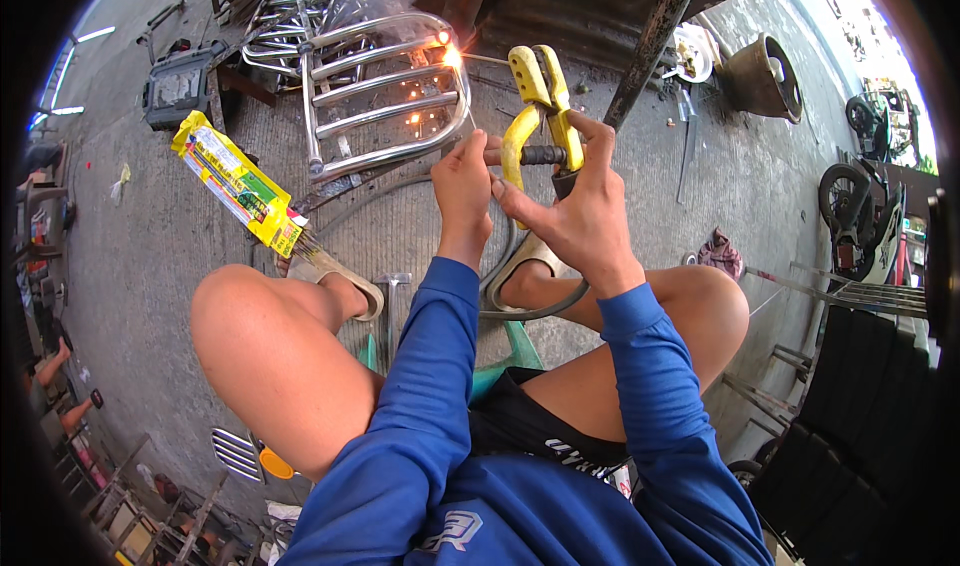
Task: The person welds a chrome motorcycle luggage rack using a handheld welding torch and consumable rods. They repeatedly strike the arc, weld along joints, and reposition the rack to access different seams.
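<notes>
1. Chrome rack (385, 91) lies flat on the concrete floor (160, 256) ahead of my knees, so its glowing joint faces me.
2. Yellow electrode holder (540, 116), black cable trailing: right hand (580, 206) is clamped around its grips, jaws up.
3. Left hand (462, 186) pinches narrow at the holder's black stub, steadying it.

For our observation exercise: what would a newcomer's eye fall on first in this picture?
First the bright orange spark with smoke at the top, on the far corner of a chrome tube rack lying on the concrete. Next the yellow welding clamp at the centre, held in the right hand with the left hand beside it. Left lies a yellow packet of rods.
</notes>
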### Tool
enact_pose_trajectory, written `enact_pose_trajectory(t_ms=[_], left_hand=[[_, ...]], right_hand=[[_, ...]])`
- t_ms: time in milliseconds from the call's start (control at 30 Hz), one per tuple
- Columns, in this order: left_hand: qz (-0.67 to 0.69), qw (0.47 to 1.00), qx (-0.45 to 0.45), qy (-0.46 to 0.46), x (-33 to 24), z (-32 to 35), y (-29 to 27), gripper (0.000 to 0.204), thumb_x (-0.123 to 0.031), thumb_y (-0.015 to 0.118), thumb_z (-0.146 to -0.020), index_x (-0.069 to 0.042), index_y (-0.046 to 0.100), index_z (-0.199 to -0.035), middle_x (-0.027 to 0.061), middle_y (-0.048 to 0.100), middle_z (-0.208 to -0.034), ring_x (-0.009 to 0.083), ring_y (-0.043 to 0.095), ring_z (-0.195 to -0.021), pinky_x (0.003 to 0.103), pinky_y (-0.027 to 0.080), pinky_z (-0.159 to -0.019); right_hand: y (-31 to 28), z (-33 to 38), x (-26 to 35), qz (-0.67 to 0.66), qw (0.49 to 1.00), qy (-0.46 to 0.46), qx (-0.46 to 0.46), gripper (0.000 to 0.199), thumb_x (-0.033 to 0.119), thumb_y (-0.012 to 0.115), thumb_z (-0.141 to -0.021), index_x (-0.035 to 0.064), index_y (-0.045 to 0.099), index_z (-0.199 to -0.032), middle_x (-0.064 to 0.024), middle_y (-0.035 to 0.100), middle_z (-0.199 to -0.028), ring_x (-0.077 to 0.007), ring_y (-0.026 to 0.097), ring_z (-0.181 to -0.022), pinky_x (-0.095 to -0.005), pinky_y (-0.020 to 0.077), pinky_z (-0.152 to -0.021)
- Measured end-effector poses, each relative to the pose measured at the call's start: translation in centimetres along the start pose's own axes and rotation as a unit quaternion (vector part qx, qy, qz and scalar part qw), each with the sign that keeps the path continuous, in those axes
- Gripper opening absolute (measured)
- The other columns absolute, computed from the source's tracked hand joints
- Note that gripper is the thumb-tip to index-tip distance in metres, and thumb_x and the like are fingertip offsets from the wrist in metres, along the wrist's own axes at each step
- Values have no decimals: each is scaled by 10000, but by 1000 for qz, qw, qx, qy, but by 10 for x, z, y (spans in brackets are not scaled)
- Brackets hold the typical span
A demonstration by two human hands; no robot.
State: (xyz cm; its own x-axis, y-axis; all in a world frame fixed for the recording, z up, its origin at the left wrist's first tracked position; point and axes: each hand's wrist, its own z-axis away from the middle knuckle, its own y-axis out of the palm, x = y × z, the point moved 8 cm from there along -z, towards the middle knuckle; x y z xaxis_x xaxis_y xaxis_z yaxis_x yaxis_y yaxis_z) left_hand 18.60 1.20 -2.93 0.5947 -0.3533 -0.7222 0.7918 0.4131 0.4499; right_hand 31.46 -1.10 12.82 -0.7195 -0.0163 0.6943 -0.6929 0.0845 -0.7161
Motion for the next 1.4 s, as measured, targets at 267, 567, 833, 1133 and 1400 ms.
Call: enact_pose_trajectory(t_ms=[267,567,833,1133,1400], left_hand=[[-11,1000,-18,-8,2,-1,-4,291,-242,656,-1039,25,768,-1012,80,754,-844,89,531,-566,266,417,-537],[-9,1000,-22,-14,1,-1,-4,288,-193,605,-1054,13,775,-945,71,765,-845,95,555,-590,268,428,-567],[-11,999,-18,-28,1,2,-4,292,-213,617,-1054,6,776,-944,59,754,-837,94,563,-613,274,424,-576],[14,1000,-7,-17,2,1,-3,273,-238,648,-1044,2,761,-976,41,733,-853,96,562,-644,268,410,-574],[7,1000,-11,-23,8,-6,-5,281,-230,658,-1041,31,759,-1022,79,758,-872,79,539,-602,265,412,-557]], right_hand=[[1,1,-1,16,1000,11,14,931,429,931,-762,73,387,-1429,-208,708,-1016,-321,745,-854,-430,598,-760],[5,0,-3,9,998,37,47,915,395,918,-782,82,365,-1440,-220,711,-1027,-327,754,-868,-432,599,-752],[5,-1,0,-5,999,26,30,946,427,886,-745,80,362,-1453,-250,692,-982,-429,728,-839,-503,582,-758],[7,-3,-2,8,998,44,50,918,403,907,-769,96,369,-1448,-223,708,-1030,-329,748,-873,-419,593,-757],[1,-3,-5,-20,998,47,23,959,421,870,-740,53,354,-1460,-303,677,-1102,-469,726,-945,-514,583,-833]])
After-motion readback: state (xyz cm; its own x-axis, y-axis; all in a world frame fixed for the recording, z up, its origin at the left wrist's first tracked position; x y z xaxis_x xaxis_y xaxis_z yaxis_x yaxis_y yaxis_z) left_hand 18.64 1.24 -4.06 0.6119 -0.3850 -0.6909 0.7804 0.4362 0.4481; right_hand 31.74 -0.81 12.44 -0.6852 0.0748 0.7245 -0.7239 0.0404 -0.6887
